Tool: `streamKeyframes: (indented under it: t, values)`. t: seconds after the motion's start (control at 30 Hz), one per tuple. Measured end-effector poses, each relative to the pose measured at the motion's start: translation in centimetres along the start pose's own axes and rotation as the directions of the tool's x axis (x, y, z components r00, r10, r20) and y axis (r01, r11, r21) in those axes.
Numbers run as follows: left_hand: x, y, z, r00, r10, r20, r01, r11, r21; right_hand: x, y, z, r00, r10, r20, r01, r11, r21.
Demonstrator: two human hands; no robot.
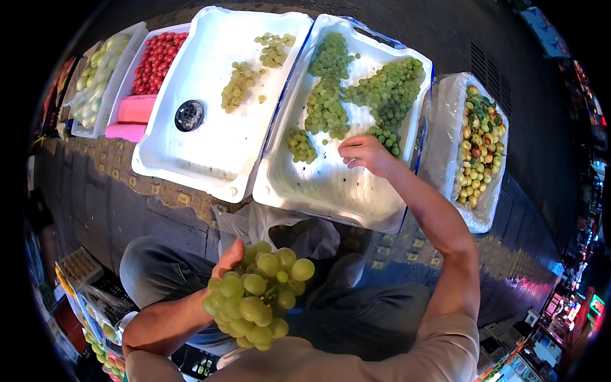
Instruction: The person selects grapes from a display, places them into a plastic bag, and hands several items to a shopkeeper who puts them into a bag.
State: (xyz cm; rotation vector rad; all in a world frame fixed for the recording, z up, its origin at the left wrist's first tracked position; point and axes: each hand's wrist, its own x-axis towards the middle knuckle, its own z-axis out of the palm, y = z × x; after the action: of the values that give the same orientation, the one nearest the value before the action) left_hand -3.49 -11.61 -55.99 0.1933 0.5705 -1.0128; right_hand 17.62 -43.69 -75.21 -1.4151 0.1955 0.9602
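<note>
My left hand (228, 261) holds up a large bunch of green grapes (258, 296) close to my chest. The grapes cover most of its fingers; the thumb shows on the far side. Over the right-hand white plastic crate (315, 191), my right hand (366, 153) reaches in with its fingers bent downward. Whether anything small is between those fingertips cannot be made out. Several green grape bunches (327, 107) lie in this crate, with a big one (394, 88) at the far right. A small bunch (301, 145) sits left of my right hand, and dark specks dot the crate floor.
The left white crate (191, 160) holds yellowish grape bunches (238, 86) and a round black object (189, 115). Farther left are red fruits (160, 59) and pink rolls (136, 110). A plastic-lined box of jujube-like fruits (479, 157) stands right. A translucent bag (286, 220) lies before my knees.
</note>
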Motion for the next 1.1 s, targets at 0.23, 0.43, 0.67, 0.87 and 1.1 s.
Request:
streamKeyframes:
  t: [0.23,0.43,0.67,0.87,1.1]
  values:
    - [0.5,-0.1,-0.7,0.999,-0.022,0.044,0.024,0.999,-0.048,4.6,4.0,1.9,0.898,-0.375,-0.232,0.131,0.729,-0.672]
    - [0.4,-0.3,-2.2,0.999,-0.048,0.001,0.048,0.993,-0.105,5.7,4.6,4.5,0.769,-0.621,-0.15,0.188,0.444,-0.876]
    - [0.6,0.1,-1.2,0.997,-0.058,0.053,0.064,0.991,-0.115,1.6,0.7,4.3,0.988,0.126,-0.092,-0.102,0.968,0.229]
    - [-1.5,-0.9,6.3,0.942,-0.322,0.089,0.334,0.886,-0.322,-13.2,-6.5,5.1,0.993,0.115,-0.027,-0.083,0.84,0.535]
    - [-9.7,-5.1,21.6,0.982,-0.127,0.14,0.108,0.985,0.136,-36.5,-19.0,10.3,0.888,0.215,-0.406,0.11,0.759,0.642]
